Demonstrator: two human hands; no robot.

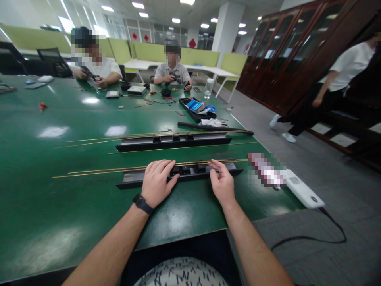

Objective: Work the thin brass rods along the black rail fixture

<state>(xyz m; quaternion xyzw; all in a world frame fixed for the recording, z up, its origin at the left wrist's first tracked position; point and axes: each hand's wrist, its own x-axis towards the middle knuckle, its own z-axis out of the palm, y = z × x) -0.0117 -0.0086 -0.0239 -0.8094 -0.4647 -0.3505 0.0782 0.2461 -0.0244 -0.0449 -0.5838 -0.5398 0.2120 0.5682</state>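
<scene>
A long black rail (226, 175) with a silver-grey inside lies across the table in front of me, thin brass rods (98, 172) running along its top. My left hand (157, 180) lies over the rail's left half, fingers across the far side and thumb along the near side, gripping it. Fingers bent, my right hand (222, 182) pinches at the rods near the rail's right part. Its fingertips are partly hidden. Black blocks (186, 170) sit inside the rail between my hands. Beyond it lies a second black rail (172, 143) with similar rods.
A black tray (190, 111) with blue packets, white gloves (213, 122) and a black tube (214, 129) lie farther back. To the right are a blurred pink item (266, 171) and a corded white device (305, 190). Two people sit opposite; another person walks at right.
</scene>
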